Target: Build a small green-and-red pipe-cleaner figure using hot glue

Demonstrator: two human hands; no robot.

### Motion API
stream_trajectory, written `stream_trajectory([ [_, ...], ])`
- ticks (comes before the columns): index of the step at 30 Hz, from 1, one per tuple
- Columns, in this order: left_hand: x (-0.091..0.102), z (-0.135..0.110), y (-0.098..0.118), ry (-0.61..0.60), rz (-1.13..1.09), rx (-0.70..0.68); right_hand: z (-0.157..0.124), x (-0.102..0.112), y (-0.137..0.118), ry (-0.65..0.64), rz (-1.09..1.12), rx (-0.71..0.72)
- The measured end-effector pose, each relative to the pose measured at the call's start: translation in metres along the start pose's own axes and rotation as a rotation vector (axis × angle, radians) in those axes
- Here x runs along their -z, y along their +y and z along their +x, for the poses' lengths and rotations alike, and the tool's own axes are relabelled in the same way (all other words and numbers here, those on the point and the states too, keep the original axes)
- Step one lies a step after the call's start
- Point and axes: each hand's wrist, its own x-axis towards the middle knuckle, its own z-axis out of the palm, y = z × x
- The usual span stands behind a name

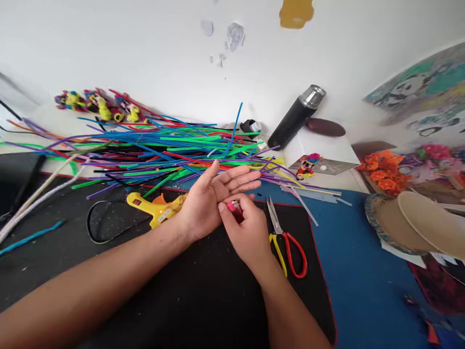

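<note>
My left hand (210, 203) lies palm up with its fingers stretched out, above the black mat (189, 295). Against its palm side rests my right hand (249, 228), whose fingers are curled around a small pink and dark red fuzzy piece (236, 209). Most of that piece is hidden by the fingers, so its full shape does not show. Just right of my right hand are scissors (281, 232) with one red and one yellow handle. A yellow hot glue gun (154, 208) lies left of my left hand, partly covered by it.
A heap of colourful pipe cleaners (145, 145) spreads along the wall. Behind it sit several small fuzzy figures (103, 106). A black thermos (296, 118) leans by a white box (323, 145). Clear glue sticks (305, 206) lie on the blue surface; a straw hat (392, 223) is at right.
</note>
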Motion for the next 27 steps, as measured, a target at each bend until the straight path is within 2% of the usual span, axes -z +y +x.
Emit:
stream_trajectory([
  [20, 0.003, 0.001, 0.010, 0.011, -0.058, 0.002, -0.001, 0.002, -0.004, -0.008, 0.024, 0.097],
  [27, -0.002, 0.001, 0.013, 0.010, -0.112, -0.012, -0.002, 0.001, -0.003, 0.063, 0.063, 0.136],
])
